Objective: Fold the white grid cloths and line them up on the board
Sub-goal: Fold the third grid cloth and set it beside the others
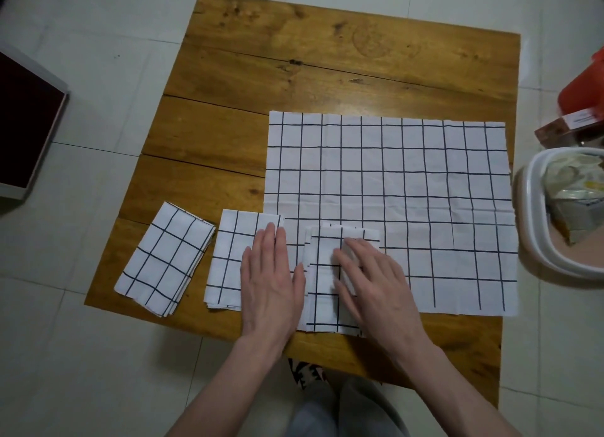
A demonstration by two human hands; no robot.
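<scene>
A: Tiled floor point(98, 355), low wooden counter point(327, 60) on it. White tub point(536, 237) w/ packets off the right edge, dark box point(26, 126) off the left.

B: Cloths?

A: Four in view. Far-left folded cloth point(165, 260) sits skewed near the front-left corner. Second folded cloth point(228, 260) just beside it, squarer. Third folded cloth point(322, 292) lies on the front-left part of the big unfolded cloth point(408, 191), which is spread flat over the counter's right half.

B: Hands?

A: Left hand point(269, 283) flat, fingers straight, pressing the right side of the second cloth. Right hand point(372, 279) palm down on the third one, fingers only slightly bent, pressing, not gripping. Nothing pinched by either.

B: Handling?

A: Thin, light, floppy fabric I'd say; creases show in the big one, so it prob holds a fold if pressed. Layers could slide apart, edges of the third already look a bit stepped. Best moved flat w/ palm on top, or pinched through all layers at one short edge. Big one: take by two corners.

B: Progress?

A: Looks like three folded, one left; row still needs straightening.
</scene>
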